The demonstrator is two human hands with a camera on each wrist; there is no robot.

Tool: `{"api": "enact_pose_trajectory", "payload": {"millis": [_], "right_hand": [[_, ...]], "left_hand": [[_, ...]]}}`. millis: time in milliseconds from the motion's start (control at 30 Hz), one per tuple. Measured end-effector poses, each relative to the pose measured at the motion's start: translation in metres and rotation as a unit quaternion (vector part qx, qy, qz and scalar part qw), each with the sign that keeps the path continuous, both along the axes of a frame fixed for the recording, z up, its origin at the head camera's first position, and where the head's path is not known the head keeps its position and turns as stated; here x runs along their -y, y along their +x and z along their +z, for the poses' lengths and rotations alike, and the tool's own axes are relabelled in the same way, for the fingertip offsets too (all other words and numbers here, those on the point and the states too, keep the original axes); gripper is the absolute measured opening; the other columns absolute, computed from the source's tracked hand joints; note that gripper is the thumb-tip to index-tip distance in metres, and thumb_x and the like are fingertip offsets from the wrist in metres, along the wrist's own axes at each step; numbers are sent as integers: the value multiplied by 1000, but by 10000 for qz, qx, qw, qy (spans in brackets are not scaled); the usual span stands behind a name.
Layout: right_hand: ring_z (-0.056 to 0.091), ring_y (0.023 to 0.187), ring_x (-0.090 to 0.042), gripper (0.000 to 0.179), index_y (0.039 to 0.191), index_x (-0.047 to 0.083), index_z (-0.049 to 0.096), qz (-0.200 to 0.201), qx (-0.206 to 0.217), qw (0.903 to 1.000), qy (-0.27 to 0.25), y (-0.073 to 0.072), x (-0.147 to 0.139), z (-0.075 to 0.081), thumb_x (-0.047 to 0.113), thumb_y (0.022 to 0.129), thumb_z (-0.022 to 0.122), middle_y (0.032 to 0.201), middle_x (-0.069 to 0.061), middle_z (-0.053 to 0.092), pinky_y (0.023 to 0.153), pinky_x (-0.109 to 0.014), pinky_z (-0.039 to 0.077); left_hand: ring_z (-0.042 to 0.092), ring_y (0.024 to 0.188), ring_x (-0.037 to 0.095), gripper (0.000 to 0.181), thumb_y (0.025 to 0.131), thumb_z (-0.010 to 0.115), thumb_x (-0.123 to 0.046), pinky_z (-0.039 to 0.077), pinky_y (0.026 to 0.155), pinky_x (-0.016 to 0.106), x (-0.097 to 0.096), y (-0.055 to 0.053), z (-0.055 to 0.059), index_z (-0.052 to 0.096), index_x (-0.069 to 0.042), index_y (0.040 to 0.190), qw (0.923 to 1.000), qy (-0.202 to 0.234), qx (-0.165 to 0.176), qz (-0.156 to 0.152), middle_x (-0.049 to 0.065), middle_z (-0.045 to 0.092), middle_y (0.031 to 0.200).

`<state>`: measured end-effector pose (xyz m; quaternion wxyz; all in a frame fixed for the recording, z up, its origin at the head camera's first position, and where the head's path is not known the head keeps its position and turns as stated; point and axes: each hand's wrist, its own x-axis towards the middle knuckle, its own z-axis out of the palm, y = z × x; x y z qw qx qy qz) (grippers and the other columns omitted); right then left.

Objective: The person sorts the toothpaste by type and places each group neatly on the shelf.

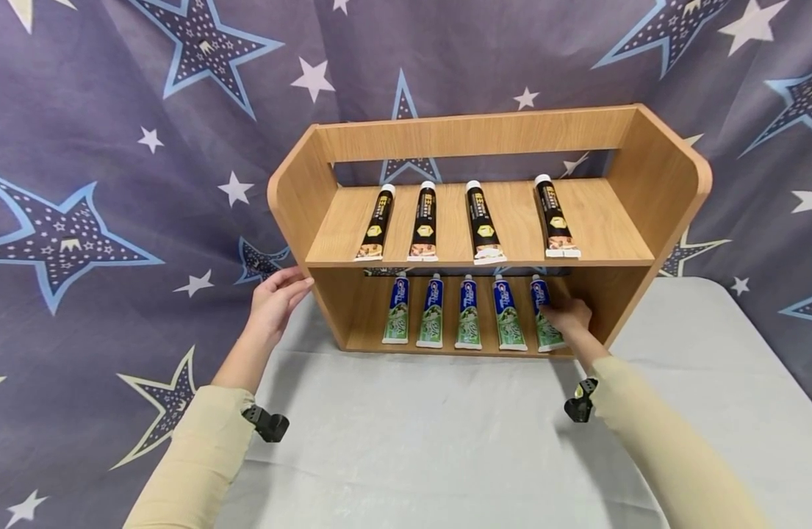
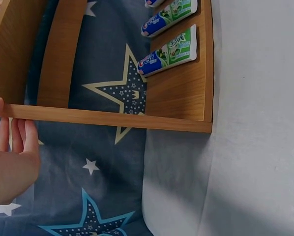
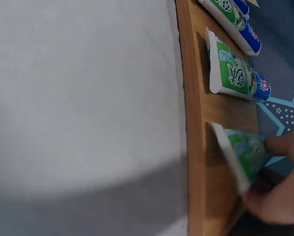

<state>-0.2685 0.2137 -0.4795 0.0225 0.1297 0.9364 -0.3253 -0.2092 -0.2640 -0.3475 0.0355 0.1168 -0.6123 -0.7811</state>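
Observation:
A wooden two-tier shelf stands on the table. My left hand pinches the edge of its left side panel, thumb on one face and fingers on the other. On the lower tier my right hand grips the rightmost blue-green toothpaste tube, thumb and fingers around its sides. That tube is slightly blurred in the right wrist view, its flat white end facing the shelf's front edge. Several matching tubes lie in a row to its left, caps toward the back.
Several black toothpaste tubes lie on the upper tier, white caps toward the back. A star-patterned cloth hangs behind the shelf. Pale grey covering spreads over the table in front of it.

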Motion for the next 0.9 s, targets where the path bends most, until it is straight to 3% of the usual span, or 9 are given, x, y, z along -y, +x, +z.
{"api": "enact_pose_trajectory", "payload": {"millis": [133,333,567,767,900], "right_hand": [[59,110,-42,43,114,-11,63,190,-237,9987,411,3,1,6,24,90,58,116,-29,63,99,-50,45],[55,118,-43,45,117,-11,61,118,-228,9997,50,10,2,13,24,89,60,121,-27,62,108,-51,40],[57,115,-41,45,120,-7,61,208,-252,9992,-231,26,3,27,26,90,59,123,-25,62,104,-49,43],[61,111,-40,44,124,-4,59,1024,-611,9909,-629,54,2,44,28,94,59,122,-24,64,95,-49,50],[63,107,-41,41,125,-4,57,1790,-1206,9741,-670,75,-3,51,24,94,61,121,-26,63,89,-51,55]], "left_hand": [[65,79,3,24,86,63,8,56,82,13,0,-1,0,61,-14,95,10000,-46,21,42,-4,61,88],[66,79,3,24,86,62,9,57,82,13,0,-4,-2,61,-13,96,10000,-65,-36,51,-4,63,87],[66,79,1,26,87,62,7,56,82,12,2,-7,-3,57,-8,107,9999,-164,-28,21,-6,64,88],[66,81,0,26,86,64,5,56,82,11,7,-7,-5,56,-6,109,9989,-410,-236,51,-8,65,88],[65,85,-5,31,86,69,-4,54,81,8,11,-4,-9,58,-5,115,9885,-1389,-589,121,-16,66,90]]}}
